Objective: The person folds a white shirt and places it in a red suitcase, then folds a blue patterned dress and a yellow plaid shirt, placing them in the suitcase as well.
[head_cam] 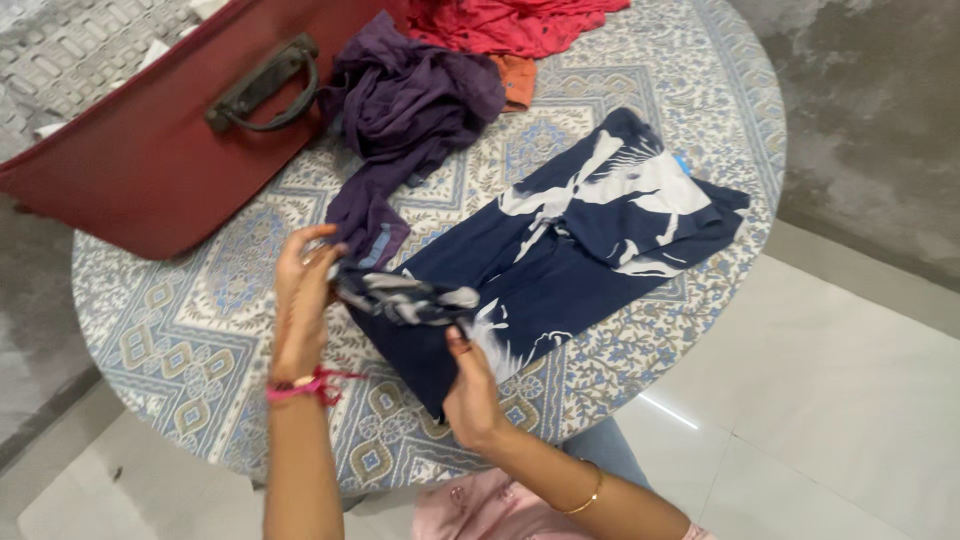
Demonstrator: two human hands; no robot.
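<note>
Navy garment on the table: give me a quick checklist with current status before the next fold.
1. Left hand grips the folded edge of the navy garment: ok.
2. Right hand pins the near corner: ok.
3. Garment lies flat on the patterned tablecloth: not ok, bunched at the left end.
4. Purple cloth apart from the garment: cannot tell, its tail reaches the left hand.
5. Red suitcase apart from the garment: ok.

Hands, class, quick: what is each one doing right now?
Left hand: grip closed on the bunched end of the navy patterned garment.
Right hand: pinching the same garment's folded edge.
</note>
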